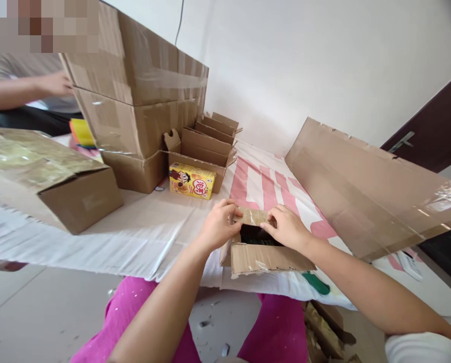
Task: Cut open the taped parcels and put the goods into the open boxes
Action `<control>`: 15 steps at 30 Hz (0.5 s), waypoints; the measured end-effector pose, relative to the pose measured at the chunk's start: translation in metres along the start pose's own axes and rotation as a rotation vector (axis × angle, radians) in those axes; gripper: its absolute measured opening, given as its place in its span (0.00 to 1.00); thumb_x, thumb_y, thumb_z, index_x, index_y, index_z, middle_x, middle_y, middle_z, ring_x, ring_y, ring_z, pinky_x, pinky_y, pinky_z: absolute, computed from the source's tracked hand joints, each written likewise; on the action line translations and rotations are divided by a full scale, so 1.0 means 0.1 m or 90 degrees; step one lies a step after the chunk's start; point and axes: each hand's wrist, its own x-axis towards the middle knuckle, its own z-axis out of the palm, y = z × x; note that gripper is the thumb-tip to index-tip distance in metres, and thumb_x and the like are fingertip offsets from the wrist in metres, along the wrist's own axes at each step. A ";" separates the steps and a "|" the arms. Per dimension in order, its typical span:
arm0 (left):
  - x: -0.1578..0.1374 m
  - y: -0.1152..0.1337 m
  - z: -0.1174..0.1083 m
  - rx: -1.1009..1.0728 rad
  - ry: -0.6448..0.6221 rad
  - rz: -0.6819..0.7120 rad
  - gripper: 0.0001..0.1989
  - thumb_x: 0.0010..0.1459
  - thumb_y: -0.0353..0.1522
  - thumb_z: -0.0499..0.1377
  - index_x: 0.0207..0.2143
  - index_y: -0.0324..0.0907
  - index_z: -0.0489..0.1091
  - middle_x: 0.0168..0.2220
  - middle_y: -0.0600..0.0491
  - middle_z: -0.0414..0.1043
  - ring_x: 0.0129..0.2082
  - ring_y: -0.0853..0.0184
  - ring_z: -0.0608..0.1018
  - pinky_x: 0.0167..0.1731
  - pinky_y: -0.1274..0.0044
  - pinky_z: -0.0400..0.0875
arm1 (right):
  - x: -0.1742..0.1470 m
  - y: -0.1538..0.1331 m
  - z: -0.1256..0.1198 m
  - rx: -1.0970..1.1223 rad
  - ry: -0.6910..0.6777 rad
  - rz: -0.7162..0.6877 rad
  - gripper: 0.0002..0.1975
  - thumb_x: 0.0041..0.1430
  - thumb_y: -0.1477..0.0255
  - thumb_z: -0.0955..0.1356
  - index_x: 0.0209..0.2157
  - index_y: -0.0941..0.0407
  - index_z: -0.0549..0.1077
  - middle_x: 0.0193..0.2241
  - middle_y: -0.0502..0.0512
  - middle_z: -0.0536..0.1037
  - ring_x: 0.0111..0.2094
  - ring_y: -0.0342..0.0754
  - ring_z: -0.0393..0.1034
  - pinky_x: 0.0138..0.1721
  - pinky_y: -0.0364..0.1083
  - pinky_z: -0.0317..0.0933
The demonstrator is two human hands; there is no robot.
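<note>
A small open cardboard box [271, 258] stands at the near edge of the cloth-covered table, its near flap folded outward. Its far flap, with tape on it, is pinched at the left end by my left hand [221, 226]. At the other end, the fingers of my right hand [288, 229] are curled over the same flap. Dark contents show inside the box, too shaded to name. A green object [317, 283] like a handle pokes out beside the box on the right, partly hidden by it.
Tall stacked cartons [165, 121] stand to the left, beside several open boxes [206, 143] and a yellow printed box [192, 181]. A taped carton [83, 199] lies nearer. On the right leans a large cardboard panel [365, 191]. Another person's hand [61, 83] touches the stack.
</note>
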 end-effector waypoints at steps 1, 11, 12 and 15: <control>0.00 0.00 -0.01 0.006 -0.007 0.001 0.08 0.48 0.26 0.59 0.32 0.43 0.75 0.43 0.51 0.69 0.44 0.64 0.75 0.45 0.72 0.71 | 0.02 -0.01 0.03 -0.028 -0.001 -0.001 0.07 0.56 0.69 0.68 0.27 0.54 0.67 0.32 0.54 0.72 0.38 0.50 0.65 0.41 0.48 0.59; 0.00 0.03 -0.06 0.024 -0.037 0.011 0.08 0.49 0.28 0.60 0.32 0.45 0.78 0.43 0.52 0.70 0.45 0.64 0.75 0.51 0.71 0.69 | 0.06 0.28 0.10 -0.018 0.010 0.036 0.08 0.57 0.74 0.65 0.23 0.54 0.65 0.29 0.53 0.69 0.34 0.48 0.64 0.40 0.47 0.58; 0.00 0.03 -0.05 0.022 -0.037 0.013 0.08 0.49 0.28 0.60 0.32 0.45 0.78 0.43 0.52 0.70 0.45 0.64 0.75 0.51 0.71 0.69 | 0.06 0.31 0.11 -0.013 0.013 0.034 0.09 0.57 0.74 0.64 0.23 0.54 0.65 0.28 0.52 0.68 0.34 0.48 0.64 0.40 0.47 0.57; 0.00 0.03 -0.05 0.016 -0.035 0.019 0.08 0.49 0.28 0.60 0.32 0.45 0.78 0.43 0.52 0.70 0.45 0.64 0.75 0.51 0.70 0.69 | 0.07 0.36 0.11 -0.012 0.011 0.032 0.09 0.57 0.73 0.64 0.23 0.54 0.63 0.28 0.52 0.68 0.34 0.48 0.63 0.38 0.47 0.57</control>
